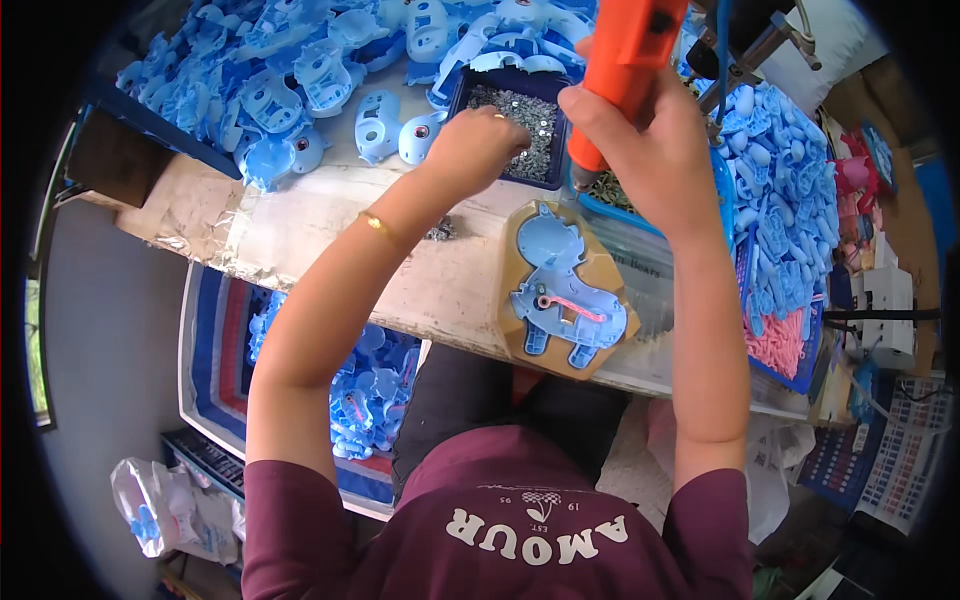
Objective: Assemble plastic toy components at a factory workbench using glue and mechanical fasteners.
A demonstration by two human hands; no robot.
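My right hand (660, 155) grips an orange electric screwdriver (625, 65), its tip pointing down beside a blue tray of small metal parts. My left hand (480, 150) reaches over a dark blue tray (552, 182) of small silvery metal parts (540, 112). Its fingers are curled down together at the parts; whatever they pinch is hidden. Between my forearms, at the table's front edge, a light blue animal-shaped plastic toy shell (590, 305) lies hollow side up in a tan fixture (512, 320). A pink strip (580, 308) lies inside the shell.
Blue shell parts (270, 60) heap at the back left; two head pieces (415, 140) lie near my left hand. At right are a pile of small blue parts (780, 170) and pink pieces (780, 345) in a basket. A box of blue parts (370, 390) stands below the table edge.
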